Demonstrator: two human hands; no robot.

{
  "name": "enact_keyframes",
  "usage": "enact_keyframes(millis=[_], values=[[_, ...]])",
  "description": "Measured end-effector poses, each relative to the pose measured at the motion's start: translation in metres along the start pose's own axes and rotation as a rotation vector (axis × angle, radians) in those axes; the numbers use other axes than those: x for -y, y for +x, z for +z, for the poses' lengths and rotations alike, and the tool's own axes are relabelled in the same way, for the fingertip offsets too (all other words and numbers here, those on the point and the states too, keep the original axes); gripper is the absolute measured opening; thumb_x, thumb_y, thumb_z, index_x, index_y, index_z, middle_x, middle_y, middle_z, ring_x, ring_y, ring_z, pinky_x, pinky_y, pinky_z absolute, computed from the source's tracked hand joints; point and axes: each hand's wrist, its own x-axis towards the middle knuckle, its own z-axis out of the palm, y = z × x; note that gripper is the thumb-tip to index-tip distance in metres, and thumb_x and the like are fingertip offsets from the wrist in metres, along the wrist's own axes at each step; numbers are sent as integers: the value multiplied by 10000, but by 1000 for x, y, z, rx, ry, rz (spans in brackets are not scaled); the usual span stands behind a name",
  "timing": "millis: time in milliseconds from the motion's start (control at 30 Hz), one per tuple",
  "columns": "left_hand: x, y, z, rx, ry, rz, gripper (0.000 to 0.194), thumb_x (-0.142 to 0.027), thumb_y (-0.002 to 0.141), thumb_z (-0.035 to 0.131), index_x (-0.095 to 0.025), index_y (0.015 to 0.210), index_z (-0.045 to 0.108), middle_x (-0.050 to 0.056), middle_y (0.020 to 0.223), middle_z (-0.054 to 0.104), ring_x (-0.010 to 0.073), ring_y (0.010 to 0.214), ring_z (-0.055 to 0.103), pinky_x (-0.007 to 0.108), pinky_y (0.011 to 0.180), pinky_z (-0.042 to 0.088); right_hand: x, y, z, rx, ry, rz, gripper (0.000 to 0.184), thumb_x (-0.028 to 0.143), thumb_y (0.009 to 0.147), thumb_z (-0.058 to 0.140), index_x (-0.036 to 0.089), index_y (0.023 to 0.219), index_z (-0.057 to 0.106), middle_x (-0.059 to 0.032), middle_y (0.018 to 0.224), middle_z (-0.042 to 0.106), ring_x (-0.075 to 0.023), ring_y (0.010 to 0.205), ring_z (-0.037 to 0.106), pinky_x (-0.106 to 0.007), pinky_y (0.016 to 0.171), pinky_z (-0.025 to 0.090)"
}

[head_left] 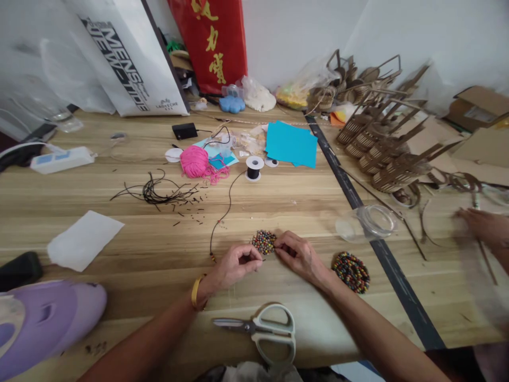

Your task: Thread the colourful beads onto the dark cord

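My left hand (239, 264) pinches the black cord (229, 204), whose dark tip shows just past the fingertips. From there the cord runs back to a white spool (254, 168) wound with black cord, and a few beads sit threaded on it left of my hand. My right hand (295, 253) touches the right edge of a pile of loose multicoloured beads (263, 242), fingertips pressed together; whether a bead is between them I cannot make out. A coil of strung beads (351, 272) lies beside my right forearm. Scissors (262, 329) with white handles rest between my forearms.
Black cord pieces (159, 192), pink yarn (194, 162) and blue sheets (291, 143) lie further back. Small woven baskets (382, 146) stand at right, near another person's blurred hand (483, 228). A clear tape roll (376, 220) and a purple appliance (51, 323) flank the work area.
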Motion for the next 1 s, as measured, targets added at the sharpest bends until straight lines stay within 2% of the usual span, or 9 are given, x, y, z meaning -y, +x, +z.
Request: enact_keyframes(millis=[267, 467, 600, 800, 1000], values=[[1, 0, 0, 1, -4, -8, 103, -231, 794, 597, -134, 761, 606, 10, 684, 610, 111, 648, 540, 212, 608, 416, -2, 0, 2, 25, -49, -39, 132, 149, 883, 523, 194, 966, 616, -74, 874, 622, -176, 778, 607, -285, 688, 488], [3, 0, 0, -3, 41, 6, 99, -219, 796, 596, -127, 768, 619, 11, 689, 611, 106, 647, 534, 208, 616, 411, -1, -1, 2, 65, -116, -38, 131, 157, 905, 481, 190, 939, 604, -70, 844, 607, -174, 744, 590, -277, 663, 469], [4, -1, 2, -9, 84, 27, 102, -220, 796, 596, -126, 770, 626, 12, 694, 615, 105, 642, 532, 209, 622, 412, 2, -1, 2, 30, -126, -47, 120, 159, 907, 473, 188, 935, 587, -74, 830, 606, -178, 737, 577, -279, 654, 464], [5, -1, 3, -13, 94, 46, 93, -204, 800, 583, -125, 773, 625, 6, 689, 605, 102, 634, 523, 207, 623, 410, 12, -8, 7, -78, 32, -53, 105, 185, 905, 498, 199, 977, 572, -68, 868, 631, -167, 765, 597, -277, 672, 491], [2, -2, 3, -29, 140, 59, 73, -177, 785, 595, -121, 774, 640, 7, 699, 605, 104, 647, 524, 204, 626, 409, 20, -15, 19, -57, 365, 107, 91, 257, 867, 586, 184, 919, 602, -68, 878, 626, -171, 805, 596, -273, 675, 500]])
